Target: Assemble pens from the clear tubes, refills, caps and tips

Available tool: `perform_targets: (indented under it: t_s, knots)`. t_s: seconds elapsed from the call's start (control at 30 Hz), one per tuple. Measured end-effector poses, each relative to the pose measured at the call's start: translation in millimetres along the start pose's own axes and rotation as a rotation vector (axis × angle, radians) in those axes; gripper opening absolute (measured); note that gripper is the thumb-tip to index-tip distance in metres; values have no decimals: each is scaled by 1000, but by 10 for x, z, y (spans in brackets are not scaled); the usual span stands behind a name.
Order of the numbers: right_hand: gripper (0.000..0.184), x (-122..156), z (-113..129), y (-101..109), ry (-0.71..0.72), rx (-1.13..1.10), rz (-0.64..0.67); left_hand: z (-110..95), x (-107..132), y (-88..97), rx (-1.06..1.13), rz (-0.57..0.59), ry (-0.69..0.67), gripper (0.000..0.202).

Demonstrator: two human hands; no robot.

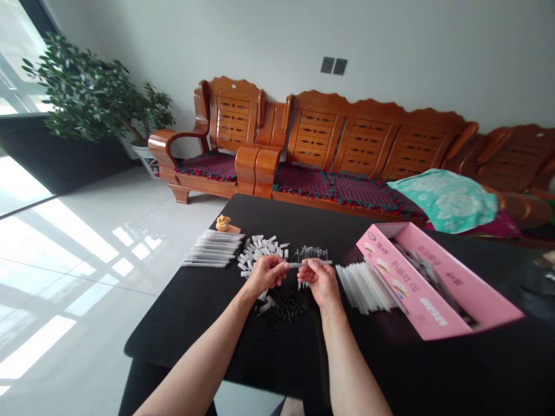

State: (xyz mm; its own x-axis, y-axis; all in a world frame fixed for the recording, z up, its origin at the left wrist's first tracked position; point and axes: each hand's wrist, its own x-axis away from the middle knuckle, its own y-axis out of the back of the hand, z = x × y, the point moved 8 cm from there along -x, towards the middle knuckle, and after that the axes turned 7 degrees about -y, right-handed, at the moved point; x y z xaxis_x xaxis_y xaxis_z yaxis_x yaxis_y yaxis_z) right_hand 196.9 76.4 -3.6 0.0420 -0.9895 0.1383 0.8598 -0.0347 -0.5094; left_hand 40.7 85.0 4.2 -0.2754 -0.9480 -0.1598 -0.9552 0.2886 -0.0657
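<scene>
Both hands meet over a black table. My left hand is closed on one end of a thin white pen, and my right hand pinches the same pen farther right. Just beyond my left hand lies a heap of white caps. A cluster of thin refills sits behind the pen. Small black parts are piled below my hands. Finished white pens lie stacked at the left, and a row of white barrels lies to the right of my right hand.
An open pink box lies on the table's right side. A small orange figurine stands at the far left corner. Wooden chairs and a bench with red cushions stand behind, with a potted plant at the left.
</scene>
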Motion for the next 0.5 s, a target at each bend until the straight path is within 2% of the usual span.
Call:
perform_targets:
  t_s: [0.23, 0.4, 0.5]
  knots:
    - [19, -18, -19, 119, -26, -75, -59, -240, 78, -119, -258, -16, -172, 29]
    - [17, -45, -81, 195, -81, -98, -91, -433, 130, -176, -499, -28, -371, 20]
    - [16, -61, -124, 250, -139, -99, -114, -458, 157, -233, -575, -21, -439, 21]
